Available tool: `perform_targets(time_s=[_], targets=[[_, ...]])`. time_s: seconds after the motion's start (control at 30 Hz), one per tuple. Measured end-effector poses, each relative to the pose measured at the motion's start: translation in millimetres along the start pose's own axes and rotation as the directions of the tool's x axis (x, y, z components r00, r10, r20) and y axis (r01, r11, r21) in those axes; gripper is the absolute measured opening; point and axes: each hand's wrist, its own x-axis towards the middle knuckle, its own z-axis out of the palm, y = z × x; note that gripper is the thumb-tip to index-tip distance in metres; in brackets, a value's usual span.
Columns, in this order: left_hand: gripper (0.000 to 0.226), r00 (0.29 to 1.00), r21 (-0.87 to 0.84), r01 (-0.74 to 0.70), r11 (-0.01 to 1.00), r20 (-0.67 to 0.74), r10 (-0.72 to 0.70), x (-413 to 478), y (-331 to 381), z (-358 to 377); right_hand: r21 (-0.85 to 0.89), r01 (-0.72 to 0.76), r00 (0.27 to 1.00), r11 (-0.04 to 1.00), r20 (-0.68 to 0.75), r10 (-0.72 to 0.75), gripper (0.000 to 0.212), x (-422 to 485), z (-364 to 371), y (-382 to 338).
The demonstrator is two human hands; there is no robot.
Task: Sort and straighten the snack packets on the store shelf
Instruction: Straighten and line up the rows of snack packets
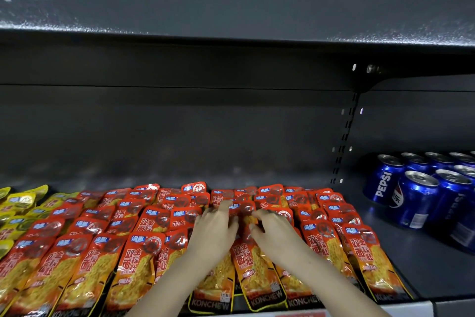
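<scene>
Head view, only one available.

- Red snack packets [144,260]: overlapping rows lying flat across most of the lower shelf [424,273], tops pointing at the back wall. Front row reaches the shelf lip. Rows roughly parallel, several packets skewed.
- Yellow snack packets [20,203]: far left, touching the red block's left edge, partly cut off by the frame.
- Left hand [214,229]: palm down on the red packets, centre of the shelf. Fingers straight-ish and slightly spread, lying flat on the packet tops, nothing gripped.
- Right hand [276,229]: palm down just beside the left one. Fingers bent, tips on the packet tops. Cannot tell whether they pinch anything or only press.
- Middle packet [248,219]: sits between the two thumbs, both hands touching it, partly covered.
- Pepsi cans [416,198]: blue, upright, grouped at the right of the same shelf, apart from the red packets with bare shelf between.
- Upper shelf [231,15]: dark metal, overhead.
</scene>
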Motion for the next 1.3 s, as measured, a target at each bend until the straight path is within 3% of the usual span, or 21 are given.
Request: perform_targets(time_s=[0.6,0.7,0.83,1.03,1.3], targets=[[0.05,0.995,0.004,-0.013,1.0,0.098,0.013,-4.9,1.6,-5.9,0.002,0.091,0.988,0.996,-0.125,-0.09,0.031,-15.7,-6.6,7.9],[0.048,0.991,0.025,-0.05,0.998,0.125,0.046,-5.2,0.7,-7.7,-0.064,0.177,0.982,0.982,-0.05,-0.181,0.033,-21.9,-5.6,8.4],[0.04,0.999,-0.02,-0.051,0.999,0.014,0.051,-10.1,1.4,-9.7,-0.261,0.299,0.953,0.918,0.136,-0.271,0.041,-30.9,-3.5,8.9],[0.034,0.998,0.046,-0.056,0.997,0.0,0.056,-20.1,5.9,-13.3,-0.41,0.251,0.968,0.877,0.104,-0.228,0.055,-33.5,-2.3,13.2],[0.036,0.998,0.008,-0.038,0.999,0.048,0.037,-25.3,13.2,-7.2,-0.407,0.16,0.986,0.899,0.033,-0.161,0.06,-35.7,-2.5,10.3]])
